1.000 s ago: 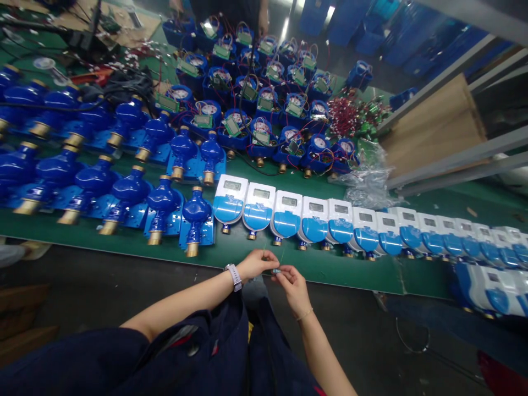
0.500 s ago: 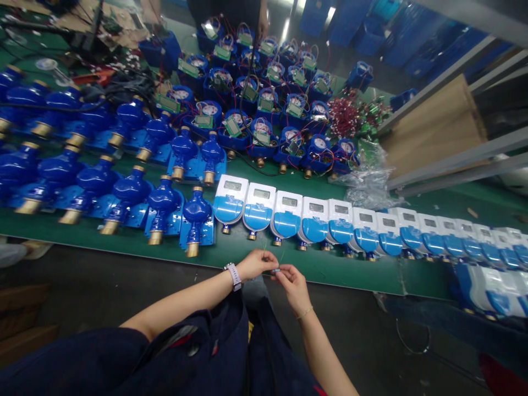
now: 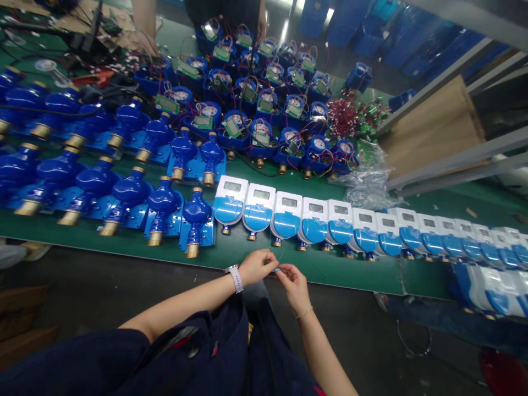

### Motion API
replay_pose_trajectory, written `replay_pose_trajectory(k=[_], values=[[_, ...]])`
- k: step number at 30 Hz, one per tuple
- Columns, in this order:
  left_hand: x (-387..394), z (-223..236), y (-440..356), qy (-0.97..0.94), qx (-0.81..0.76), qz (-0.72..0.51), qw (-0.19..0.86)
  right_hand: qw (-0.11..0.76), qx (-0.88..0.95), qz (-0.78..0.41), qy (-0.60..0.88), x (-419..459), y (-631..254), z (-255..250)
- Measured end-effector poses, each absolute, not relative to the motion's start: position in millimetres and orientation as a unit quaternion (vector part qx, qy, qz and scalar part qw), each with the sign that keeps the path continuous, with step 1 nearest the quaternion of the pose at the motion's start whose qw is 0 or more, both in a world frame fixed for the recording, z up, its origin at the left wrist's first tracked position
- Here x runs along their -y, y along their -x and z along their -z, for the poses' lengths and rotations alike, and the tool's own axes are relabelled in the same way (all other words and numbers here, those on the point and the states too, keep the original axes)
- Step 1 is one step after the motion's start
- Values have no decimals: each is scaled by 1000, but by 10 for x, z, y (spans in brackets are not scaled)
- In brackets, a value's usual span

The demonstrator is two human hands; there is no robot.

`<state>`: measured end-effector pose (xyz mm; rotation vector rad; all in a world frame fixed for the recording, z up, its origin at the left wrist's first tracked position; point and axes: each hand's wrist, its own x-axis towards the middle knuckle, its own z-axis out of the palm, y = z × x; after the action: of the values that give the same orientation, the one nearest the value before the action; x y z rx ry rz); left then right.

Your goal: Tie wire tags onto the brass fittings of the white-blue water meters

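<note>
My left hand point(image 3: 256, 267) and my right hand point(image 3: 292, 286) meet at the front edge of the green bench point(image 3: 330, 275). Between their fingertips is a tiny blue-and-white wired part point(image 3: 277, 270), mostly hidden by my fingers. Thin wires point(image 3: 281, 254) rise from my grip, and I cannot see where they end. Just beyond my hands stands a row of white-and-blue smart water meters point(image 3: 286, 215), not touched by either hand. To the left lie blue meter bodies with brass ends point(image 3: 197, 214). A white watch strap point(image 3: 235, 278) circles my left wrist.
Behind the row, blue meters with exposed green circuit boards and red wires point(image 3: 262, 132) crowd the bench. A co-worker's arm point(image 3: 147, 33) reaches in at the top left. A wire bundle point(image 3: 344, 118), plastic bag point(image 3: 367, 184) and cardboard sheet point(image 3: 433, 126) lie to the right.
My hands have shifted slightly, still pinching the small part. The co-worker's arm at the top left has come further over the bench.
</note>
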<state>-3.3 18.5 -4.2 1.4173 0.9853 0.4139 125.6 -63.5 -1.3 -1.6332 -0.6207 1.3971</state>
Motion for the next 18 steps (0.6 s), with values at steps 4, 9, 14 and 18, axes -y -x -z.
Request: replay_pose_trajectory(k=[4, 9, 14, 18], values=[[-179, 19, 14, -568, -450, -190, 662, 447, 213, -567, 658, 626, -1233, -4], [-130, 66, -20, -265, -496, -88, 822, 465, 182, -558, 662, 585, -1224, -23], [-79, 41, -40, -281, -520, -107, 800, 459, 197, -572, 651, 565, -1272, -20], [-96, 41, -27, -285, -497, -91, 815, 453, 198, -575, 652, 565, -1308, -29]])
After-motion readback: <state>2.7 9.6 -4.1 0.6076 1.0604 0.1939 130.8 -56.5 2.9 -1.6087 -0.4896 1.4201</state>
